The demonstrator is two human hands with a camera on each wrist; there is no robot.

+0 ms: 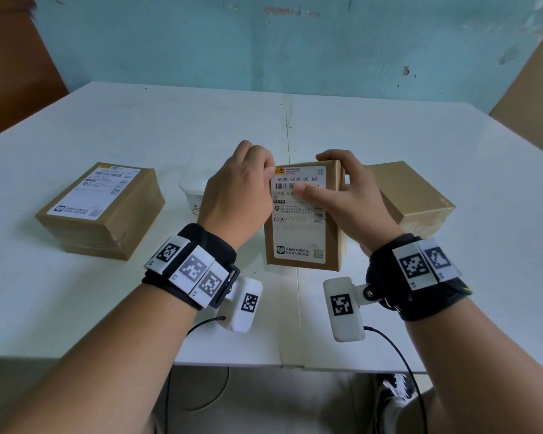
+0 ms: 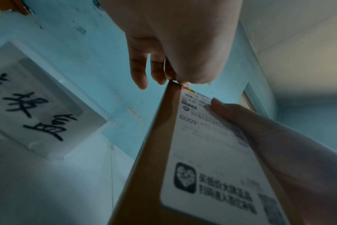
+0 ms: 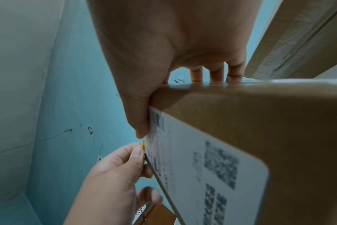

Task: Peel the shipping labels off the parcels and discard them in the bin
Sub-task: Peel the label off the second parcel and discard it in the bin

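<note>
Nearest, two forearms with black wristbands carrying square-coded markers, over the front edge of a white desk. Just beyond, a brown cardboard parcel held tilted up on its near edge at the middle of the desk, its label side facing the person. On that face, a white shipping label with barcodes and printed codes, lying flat over most of its area. Left hand curled at the label's top left corner, thumb and forefinger pinching that yellow-marked corner. Right hand clamped on the parcel, thumb pressed flat on the label near the barcode, fingers wrapped over the top edge and down the back. To the left, lying flat and well apart, a second parcel with its own label on top. To the right, just beside the held one, a third parcel with bare brown faces showing. Behind the left hand, a translucent white bin with black handwritten characters on its side. Farthest back, a pale blue wall, scuffed in places.
</note>
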